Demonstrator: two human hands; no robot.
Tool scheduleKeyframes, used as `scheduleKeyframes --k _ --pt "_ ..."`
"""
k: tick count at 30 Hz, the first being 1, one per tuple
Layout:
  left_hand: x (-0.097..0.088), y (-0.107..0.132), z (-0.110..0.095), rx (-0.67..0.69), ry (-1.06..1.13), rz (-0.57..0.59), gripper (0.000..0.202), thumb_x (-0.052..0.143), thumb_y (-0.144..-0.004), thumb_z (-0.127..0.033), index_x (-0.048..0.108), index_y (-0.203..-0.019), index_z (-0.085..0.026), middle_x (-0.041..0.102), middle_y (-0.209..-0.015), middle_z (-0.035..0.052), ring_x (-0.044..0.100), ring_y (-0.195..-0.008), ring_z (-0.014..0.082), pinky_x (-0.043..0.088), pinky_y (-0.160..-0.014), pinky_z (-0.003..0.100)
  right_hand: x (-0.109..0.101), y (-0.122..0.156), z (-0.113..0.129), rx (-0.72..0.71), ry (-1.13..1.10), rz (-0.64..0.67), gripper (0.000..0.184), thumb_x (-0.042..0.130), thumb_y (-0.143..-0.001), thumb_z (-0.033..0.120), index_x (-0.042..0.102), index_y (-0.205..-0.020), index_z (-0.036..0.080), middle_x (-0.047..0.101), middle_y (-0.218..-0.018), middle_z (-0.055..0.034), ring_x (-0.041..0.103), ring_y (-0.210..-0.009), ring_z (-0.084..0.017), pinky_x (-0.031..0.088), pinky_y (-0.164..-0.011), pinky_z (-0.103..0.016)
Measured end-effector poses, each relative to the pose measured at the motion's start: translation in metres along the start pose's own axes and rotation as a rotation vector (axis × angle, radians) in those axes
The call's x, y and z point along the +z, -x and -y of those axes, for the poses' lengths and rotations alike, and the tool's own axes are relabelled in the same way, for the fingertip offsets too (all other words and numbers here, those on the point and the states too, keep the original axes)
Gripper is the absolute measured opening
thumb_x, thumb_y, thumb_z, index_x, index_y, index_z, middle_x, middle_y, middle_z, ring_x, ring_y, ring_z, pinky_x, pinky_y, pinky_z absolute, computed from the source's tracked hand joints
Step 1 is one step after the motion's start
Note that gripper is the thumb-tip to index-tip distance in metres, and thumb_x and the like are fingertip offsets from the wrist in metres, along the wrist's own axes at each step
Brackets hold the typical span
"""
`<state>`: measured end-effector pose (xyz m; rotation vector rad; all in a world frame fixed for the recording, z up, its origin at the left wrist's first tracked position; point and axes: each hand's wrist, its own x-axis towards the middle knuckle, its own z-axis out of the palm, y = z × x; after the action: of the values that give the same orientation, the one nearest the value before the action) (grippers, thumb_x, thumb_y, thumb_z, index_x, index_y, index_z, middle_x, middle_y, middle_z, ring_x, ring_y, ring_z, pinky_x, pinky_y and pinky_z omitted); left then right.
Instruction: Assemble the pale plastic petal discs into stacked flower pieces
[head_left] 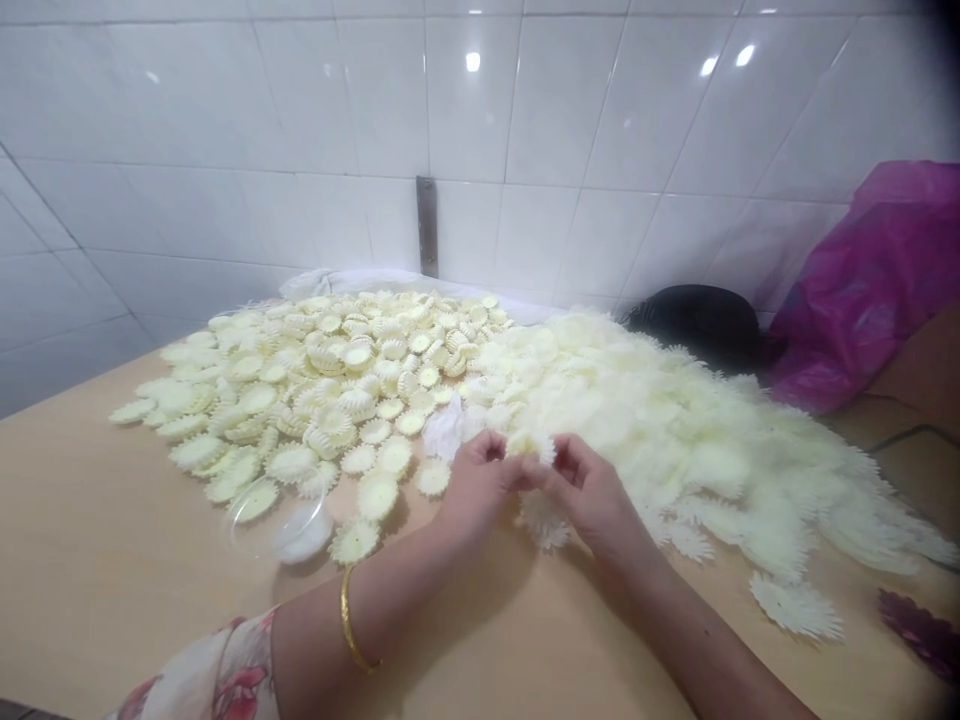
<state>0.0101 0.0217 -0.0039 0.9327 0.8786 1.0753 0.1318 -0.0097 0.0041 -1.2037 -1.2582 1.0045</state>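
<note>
Over the table, my left hand (480, 485) and my right hand (596, 490) pinch a pale yellow flower-shaped piece (534, 447) between their fingertips. Its edge is cut into petals, and the fingers hide part of it. Just below them lies another flat white petal-edged piece (545, 520). To the left spreads a pile of cupped pale yellow pieces (337, 385) with crimped rims. On the right is a heap of flat, thin petal-edged pieces (660, 430). A crumpled white scrap (445, 428) sits beside my left hand.
A small clear dish (306, 530) with something white in it stands on the wooden table (135, 580). At the back right are a black rounded object (697, 318) and a magenta plastic bag (847, 290). A dark red petal-edged piece (922, 630) lies far right. Behind rises a tiled wall (300, 100).
</note>
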Motion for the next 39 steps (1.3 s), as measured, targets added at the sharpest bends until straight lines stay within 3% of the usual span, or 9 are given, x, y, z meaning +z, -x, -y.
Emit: scheduleKeyframes --k 4,8,13,20,25,39 --pt "0.005 0.004 -0.002 0.001 -0.003 -0.015 0.029 0.069 -0.058 -0.015 0.044 -0.073 -0.019 0.056 -0.067 -0.0028 0.053 -0.056 0.0088 0.045 -0.058 0.024 0.002 0.0 -0.002 -0.015 0.007 0.044 0.024 0.059 -0.074 0.041 0.057 -0.077 0.018 0.055 -0.067 0.0006 0.052 -0.065 -0.015 0.041 -0.06 -0.026" --pt "0.004 0.004 -0.001 -0.026 -0.041 0.028 0.033 0.067 -0.06 -0.017 0.045 -0.084 -0.021 0.056 -0.066 -0.0032 0.052 -0.054 0.0094 0.045 -0.056 0.024 0.001 -0.001 -0.007 -0.001 0.047 0.028 0.025 0.059 -0.072 0.042 0.057 -0.079 0.018 0.054 -0.065 0.0 0.053 -0.064 -0.017 0.042 -0.059 -0.028" --pt "0.001 0.002 0.004 0.0 -0.12 0.044 0.031 0.067 -0.059 -0.014 0.047 -0.083 -0.019 0.055 -0.063 -0.0025 0.053 -0.054 0.0103 0.044 -0.056 0.024 0.002 0.002 -0.004 -0.042 0.168 -0.005 0.02 0.054 -0.077 0.038 0.057 -0.074 0.018 0.055 -0.067 -0.0014 0.053 -0.065 -0.017 0.042 -0.059 -0.028" --pt "0.007 0.007 -0.005 -0.148 -0.022 0.089 0.022 0.064 -0.065 -0.016 0.054 -0.085 -0.015 0.058 -0.062 0.0012 0.054 -0.051 0.0112 0.045 -0.057 0.027 -0.004 0.0 0.0 -0.12 0.342 -0.16 0.027 0.049 -0.079 0.035 0.048 -0.058 0.018 0.046 -0.053 0.003 0.041 -0.052 -0.011 0.034 -0.049 -0.022" --pt "0.01 0.01 -0.01 -0.104 -0.03 0.144 0.017 0.065 -0.065 -0.019 0.053 -0.077 -0.015 0.058 -0.065 0.0006 0.054 -0.048 0.0104 0.044 -0.054 0.027 -0.007 -0.004 0.003 -0.089 0.353 -0.252 0.032 0.049 -0.079 0.038 0.045 -0.055 0.018 0.045 -0.05 0.0035 0.038 -0.048 -0.01 0.032 -0.046 -0.021" --pt "0.022 0.02 -0.013 -0.009 0.067 0.042 0.023 0.065 -0.064 -0.019 0.047 -0.078 -0.016 0.048 -0.07 -0.003 0.055 -0.051 0.0098 0.045 -0.054 0.026 0.0 -0.002 0.007 -0.172 0.413 -0.448 0.03 0.047 -0.081 0.037 0.043 -0.057 0.019 0.046 -0.051 0.0036 0.041 -0.05 -0.011 0.033 -0.049 -0.022"
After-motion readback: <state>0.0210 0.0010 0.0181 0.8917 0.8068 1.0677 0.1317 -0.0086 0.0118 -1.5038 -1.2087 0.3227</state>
